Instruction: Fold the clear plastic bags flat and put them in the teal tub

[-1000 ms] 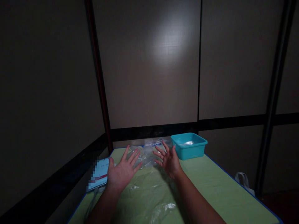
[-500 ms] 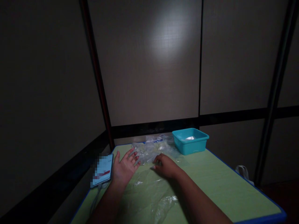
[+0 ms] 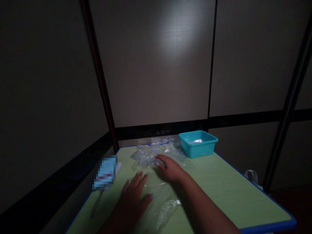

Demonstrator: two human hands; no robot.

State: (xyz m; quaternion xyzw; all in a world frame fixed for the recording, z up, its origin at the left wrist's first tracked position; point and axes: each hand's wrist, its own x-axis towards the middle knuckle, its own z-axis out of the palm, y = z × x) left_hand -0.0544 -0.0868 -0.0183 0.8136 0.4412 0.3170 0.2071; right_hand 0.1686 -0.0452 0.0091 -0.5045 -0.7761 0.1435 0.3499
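Note:
My left hand (image 3: 134,195) lies flat, palm down, fingers apart, on a clear plastic sheet (image 3: 162,203) spread over the green table (image 3: 224,191). My right hand (image 3: 170,169) rests farther back, its fingertips touching a heap of small clear plastic bags (image 3: 151,154) near the table's far edge. It holds nothing that I can make out. Behind and right of the heap stands a teal plastic tub (image 3: 198,143) with something pale and shiny inside.
A lit phone (image 3: 105,172) on a cable lies at the table's left edge. The blue table rim (image 3: 268,224) runs close on the right and front. Dark panelled walls stand just behind. A white bag (image 3: 252,177) sits on the floor to the right.
My left hand has pulled back toward me, from beside the phone onto the plastic sheet. My right hand came down and reached to the bag heap. The view has shifted slightly.

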